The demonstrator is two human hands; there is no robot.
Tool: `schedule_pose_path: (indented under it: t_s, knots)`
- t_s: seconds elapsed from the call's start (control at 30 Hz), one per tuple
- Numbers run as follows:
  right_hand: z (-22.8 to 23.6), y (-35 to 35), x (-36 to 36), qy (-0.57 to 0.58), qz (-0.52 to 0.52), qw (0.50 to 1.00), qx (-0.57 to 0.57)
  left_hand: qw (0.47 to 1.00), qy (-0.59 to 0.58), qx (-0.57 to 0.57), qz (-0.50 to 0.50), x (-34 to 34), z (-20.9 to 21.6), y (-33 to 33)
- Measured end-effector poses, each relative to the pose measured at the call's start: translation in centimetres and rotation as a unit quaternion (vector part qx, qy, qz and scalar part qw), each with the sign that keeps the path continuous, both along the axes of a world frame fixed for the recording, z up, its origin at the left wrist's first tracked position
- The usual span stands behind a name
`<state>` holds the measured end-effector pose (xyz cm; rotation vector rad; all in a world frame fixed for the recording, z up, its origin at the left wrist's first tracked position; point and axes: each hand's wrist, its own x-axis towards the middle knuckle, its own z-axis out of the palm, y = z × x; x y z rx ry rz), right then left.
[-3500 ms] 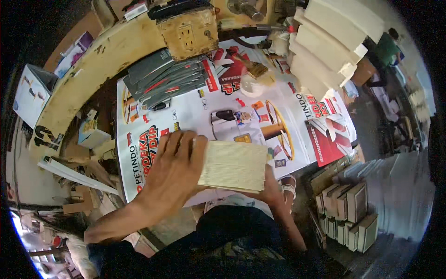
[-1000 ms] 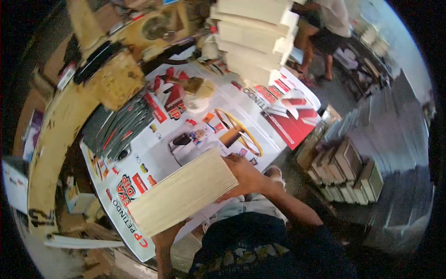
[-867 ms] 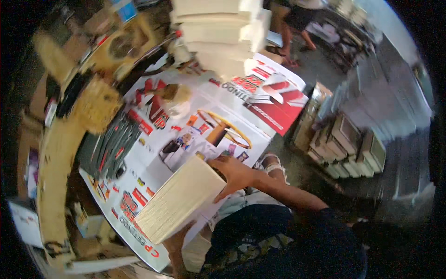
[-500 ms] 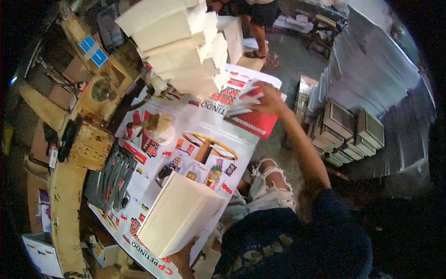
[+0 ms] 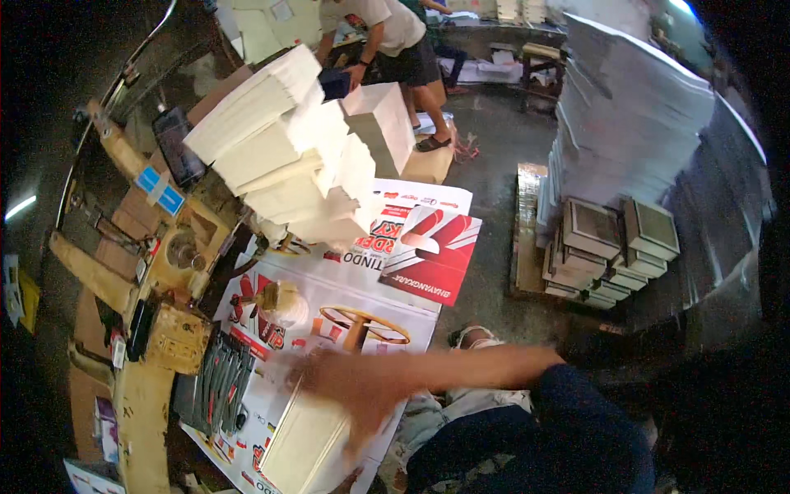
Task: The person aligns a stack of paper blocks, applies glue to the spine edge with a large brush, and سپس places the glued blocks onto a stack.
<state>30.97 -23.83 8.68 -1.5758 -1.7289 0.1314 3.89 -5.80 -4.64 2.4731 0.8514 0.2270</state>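
Observation:
My right hand [image 5: 346,391], smeared by motion, reaches across over the far end of a thick cream block of paper [image 5: 304,436]. Whether it touches the block I cannot tell. Part of my left hand [image 5: 350,480] shows at the bottom edge beside the block, its fingers hidden. A red and white printed sheet or cover [image 5: 432,255] lies by itself on the printed white covering of the work surface [image 5: 415,306]. Left of the block sits a tray of dark, slim tools [image 5: 216,383]. Beyond that stands a round brush-like thing [image 5: 284,303].
A tall, uneven stack of cream paper blocks [image 5: 288,156] rises at the far side. A worn wooden machine or frame [image 5: 177,333] runs along the left. To the right stand a high pile of white sheets [image 5: 629,107] and several bound blocks [image 5: 591,229]. People [image 5: 395,41] work beyond.
My right hand has left the red and white sheet, which now lies flat, and moved nearer, over the cream block. The view has shifted, bringing the people at the back further into sight.

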Motion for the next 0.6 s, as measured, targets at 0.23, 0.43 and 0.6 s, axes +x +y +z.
schedule_pose_path:
  t_s: [0.23, 0.43, 0.6]
  knots:
    - [-3.0, 10.8, -4.9, -0.260, 0.040, 0.948, -0.179, 1.000, -0.009, -0.001, -0.014, 0.7, 0.5, -0.5]
    - [-2.7, 9.0, -8.2, -0.261, -0.005, 0.953, -0.156, 0.999, -0.033, -0.007, 0.003, -1.3, 1.3, -0.4]
    - [-5.5, 4.8, -5.8, -0.117, 0.003, 0.993, -0.009, 0.991, -0.106, -0.076, 0.011, -2.3, 2.8, 0.8]
